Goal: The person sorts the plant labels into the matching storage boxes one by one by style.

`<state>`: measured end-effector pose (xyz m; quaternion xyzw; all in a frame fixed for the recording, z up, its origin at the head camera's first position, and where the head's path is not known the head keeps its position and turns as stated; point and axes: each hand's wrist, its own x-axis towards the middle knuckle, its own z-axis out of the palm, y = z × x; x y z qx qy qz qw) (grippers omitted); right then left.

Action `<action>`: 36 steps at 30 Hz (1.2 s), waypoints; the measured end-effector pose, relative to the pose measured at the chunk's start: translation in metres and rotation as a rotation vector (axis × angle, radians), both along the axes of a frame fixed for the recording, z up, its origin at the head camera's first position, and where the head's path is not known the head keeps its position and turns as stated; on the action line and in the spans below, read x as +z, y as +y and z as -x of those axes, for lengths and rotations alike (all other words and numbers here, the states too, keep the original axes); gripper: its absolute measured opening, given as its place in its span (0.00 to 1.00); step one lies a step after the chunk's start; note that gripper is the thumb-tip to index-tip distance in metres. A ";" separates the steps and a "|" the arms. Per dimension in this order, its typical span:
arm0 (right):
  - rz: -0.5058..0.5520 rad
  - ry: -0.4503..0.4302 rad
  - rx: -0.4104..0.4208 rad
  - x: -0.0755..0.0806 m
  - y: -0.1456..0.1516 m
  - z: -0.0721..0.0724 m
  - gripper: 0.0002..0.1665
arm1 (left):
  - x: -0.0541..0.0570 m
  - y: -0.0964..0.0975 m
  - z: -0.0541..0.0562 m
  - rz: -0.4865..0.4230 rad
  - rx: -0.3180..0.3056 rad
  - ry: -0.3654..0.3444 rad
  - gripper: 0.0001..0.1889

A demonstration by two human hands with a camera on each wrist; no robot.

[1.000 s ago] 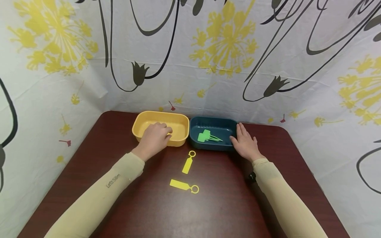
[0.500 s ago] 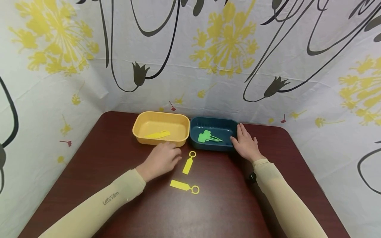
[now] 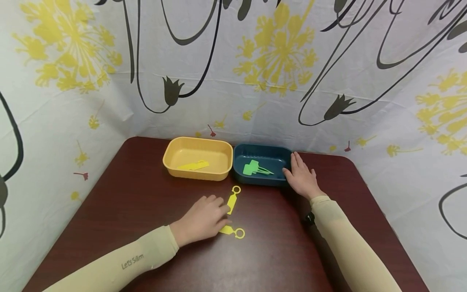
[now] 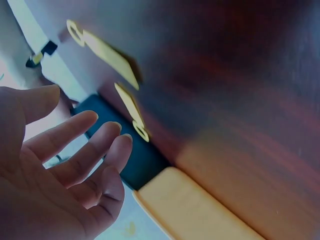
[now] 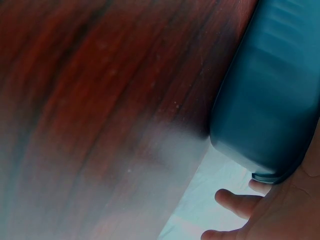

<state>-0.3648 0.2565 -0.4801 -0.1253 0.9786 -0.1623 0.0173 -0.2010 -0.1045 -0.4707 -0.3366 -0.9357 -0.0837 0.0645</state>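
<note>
My left hand [image 3: 202, 217] hovers over the table with fingers loosely bent, nothing between them in the left wrist view. Its fingertips overlap two flat yellow tags with ring ends in the head view: one tag [image 3: 232, 200] pointing away from me, the other tag [image 3: 227, 230] lying crosswise, partly covered by the thumb. At the dark teal bin [image 3: 251, 179], my right hand [image 3: 301, 178] rests along the right end, fingers straight and thumb at the front rim. Green tags [image 3: 251, 167] with thin stems lie in that bin. Yellow tags [image 3: 195, 165] lie in the yellow bin [image 3: 189, 174].
Both bins stand side by side at the back of the dark red-brown table [image 3: 277, 251]. A white cloth [image 3: 204, 113] with flower prints hangs behind and at both sides. A small black device [image 3: 310, 218] sits under the right wrist.
My left hand has come out of the yellow bin, uncovering the yellow tags there, and moved toward me and right to the two loose tags. The right hand stays at the teal bin.
</note>
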 end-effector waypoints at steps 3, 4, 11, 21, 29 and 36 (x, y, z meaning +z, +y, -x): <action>-0.003 0.004 0.001 -0.001 0.000 -0.001 0.48 | -0.003 0.001 -0.007 0.018 -0.023 0.009 0.16; -0.002 0.005 0.001 -0.001 0.000 -0.001 0.48 | -0.003 0.001 -0.009 0.020 -0.030 0.009 0.18; -0.004 0.005 -0.006 0.000 0.000 -0.001 0.48 | -0.009 0.000 -0.014 0.021 -0.063 0.003 0.21; -0.010 0.008 -0.003 0.000 0.000 -0.001 0.48 | -0.020 0.000 -0.020 0.050 -0.101 -0.016 0.19; -0.011 0.007 -0.002 -0.002 0.000 0.000 0.48 | -0.020 0.003 -0.021 0.062 -0.110 0.031 0.14; -0.017 0.014 -0.007 -0.002 -0.001 0.000 0.47 | -0.021 0.004 -0.021 0.044 -0.119 0.032 0.09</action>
